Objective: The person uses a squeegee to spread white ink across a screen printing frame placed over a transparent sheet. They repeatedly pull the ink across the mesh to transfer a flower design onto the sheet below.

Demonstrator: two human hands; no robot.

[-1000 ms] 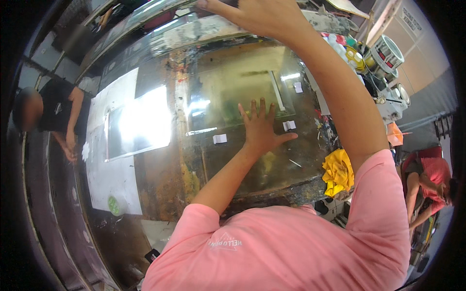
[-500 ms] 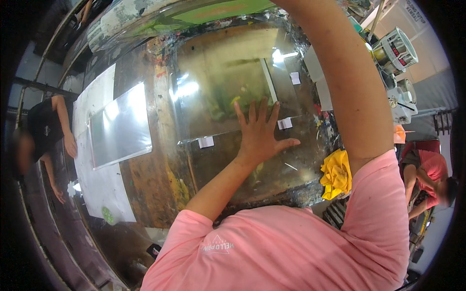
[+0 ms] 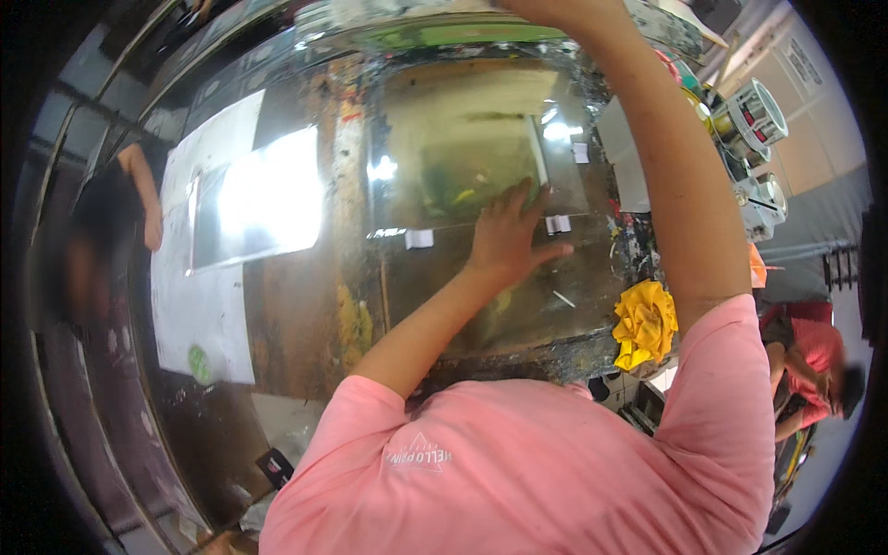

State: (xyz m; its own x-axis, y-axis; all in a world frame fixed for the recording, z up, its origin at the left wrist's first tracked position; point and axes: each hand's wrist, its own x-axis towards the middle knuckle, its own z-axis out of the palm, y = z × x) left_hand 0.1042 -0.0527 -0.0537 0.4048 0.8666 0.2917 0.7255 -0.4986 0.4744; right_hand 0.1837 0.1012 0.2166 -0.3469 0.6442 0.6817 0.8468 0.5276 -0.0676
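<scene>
My left hand [image 3: 504, 242] rests on a clear glossy sheet [image 3: 444, 139] on the worktable. Its fingers are stretched forward, closer together than the thumb, which points right. It holds nothing. Small white tabs [image 3: 420, 239] sit by the sheet's near edge, one on each side of my hand. My right arm [image 3: 661, 157] reaches far forward, and only part of my right hand [image 3: 541, 7] shows at the top edge. Its fingers are cut off, so what it holds is hidden. Close to it lies a long frame with a green strip [image 3: 462, 35].
A transparent sheet [image 3: 259, 199] with strong glare lies over white paper [image 3: 199, 319] at left, where a co-worker's hand [image 3: 154, 231] rests. A crumpled yellow cloth [image 3: 646, 324] sits at right. Paint cans [image 3: 754, 116] stand beyond my right arm. Another person [image 3: 814, 356] sits at far right.
My left hand's fingers have drawn closer together. The right arm stretches farther forward, and the green-striped frame at the top has shifted. The view has turned slightly, moving the table rightward.
</scene>
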